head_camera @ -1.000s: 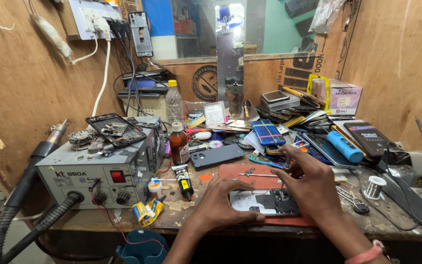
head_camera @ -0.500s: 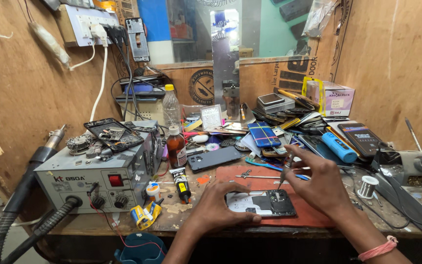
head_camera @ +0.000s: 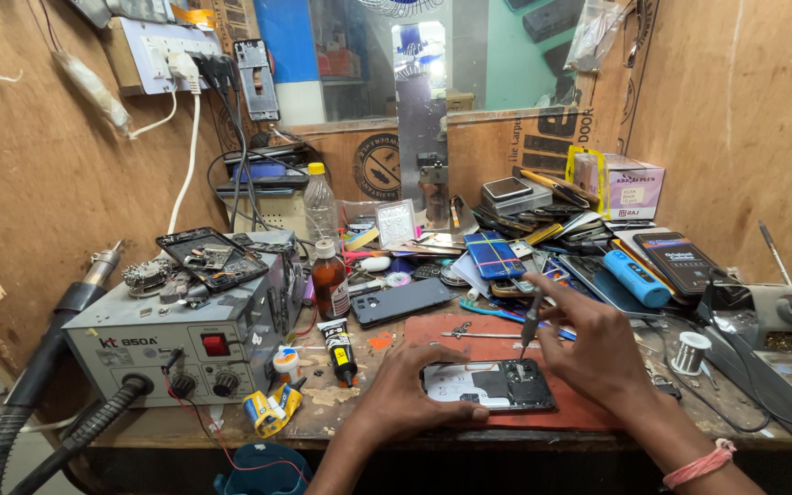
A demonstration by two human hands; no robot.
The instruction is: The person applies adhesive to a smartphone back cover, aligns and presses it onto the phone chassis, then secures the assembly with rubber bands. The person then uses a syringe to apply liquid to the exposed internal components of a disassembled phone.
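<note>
An opened phone lies back-up on a red mat near the bench's front edge. My left hand rests flat beside it, fingertips pressing its left end. My right hand holds a thin screwdriver upright, its tip touching the phone's upper right part. A pink band sits on my right wrist.
A grey hot-air rework station with hoses stands at left, phone parts on top. A glue tube, bottles, a dark phone, tweezers, a solder spool and heaps of phones and boxes crowd the back and right.
My right hand has lifted off the phone's right end and now holds the screwdriver upright with its tip on the phone. My left hand has stayed at the left end.
</note>
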